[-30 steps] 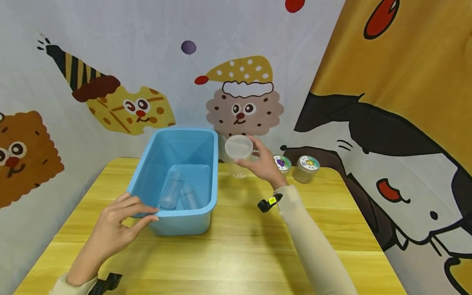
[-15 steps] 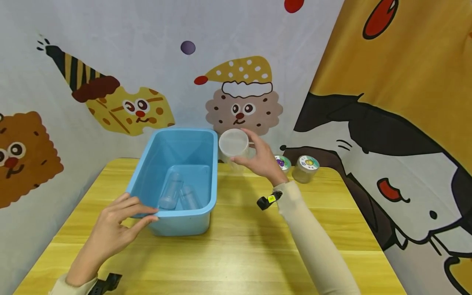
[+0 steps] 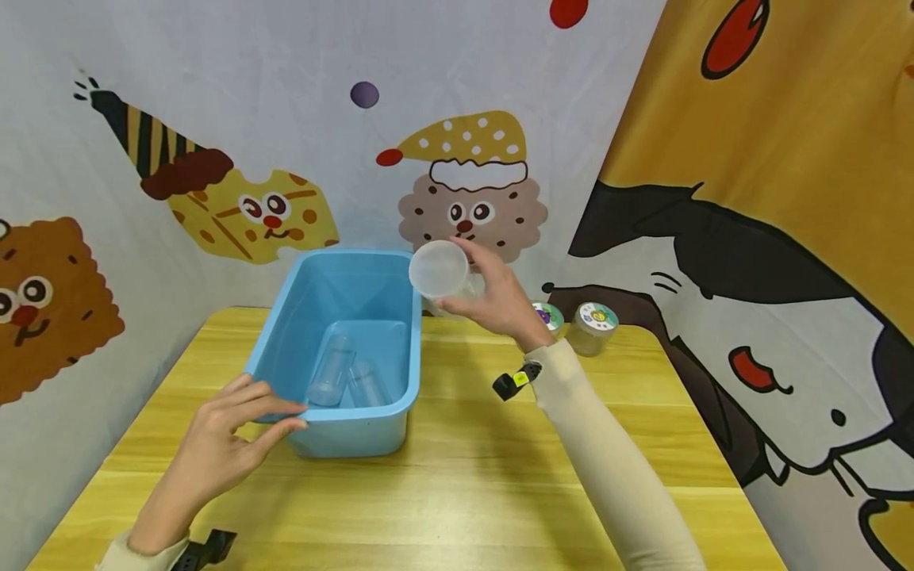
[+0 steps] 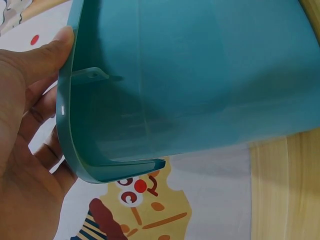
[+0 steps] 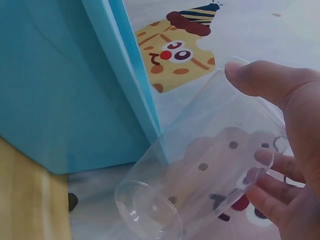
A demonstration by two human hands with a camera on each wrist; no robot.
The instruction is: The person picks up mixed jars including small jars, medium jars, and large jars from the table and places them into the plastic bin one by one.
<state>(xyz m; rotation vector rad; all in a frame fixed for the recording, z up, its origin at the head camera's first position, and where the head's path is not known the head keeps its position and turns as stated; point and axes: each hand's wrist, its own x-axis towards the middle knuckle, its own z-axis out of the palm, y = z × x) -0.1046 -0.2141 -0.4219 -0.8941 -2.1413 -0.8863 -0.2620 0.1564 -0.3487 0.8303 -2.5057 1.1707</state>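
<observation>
My left hand [image 3: 221, 436] pinches the near-left rim of a light blue plastic tub [image 3: 357, 434], thumb on one side and fingers on the other, as the left wrist view also shows. Two clear plastic containers [image 3: 333, 373] lie on their sides in the tub. In my right hand [image 3: 496, 297] is a clear plastic jar [image 3: 439, 270] with a whitish round top, held up at the tub's far-right rim. The right wrist view shows this jar [image 5: 190, 165] tilted, with nothing visible inside, gripped near its upper end between thumb and fingers.
Two squat jars with printed lids stand at the back right of the wooden table [image 3: 485, 492]: one lid has a purple picture [image 3: 548, 316], the other a yellow one [image 3: 594, 329]. A cartoon-printed cloth [image 3: 286, 63] hangs right behind the table.
My right hand has lifted the clear jar and carried it left to the tub's far-right rim, tilting it. The left hand and the tub have stayed put.
</observation>
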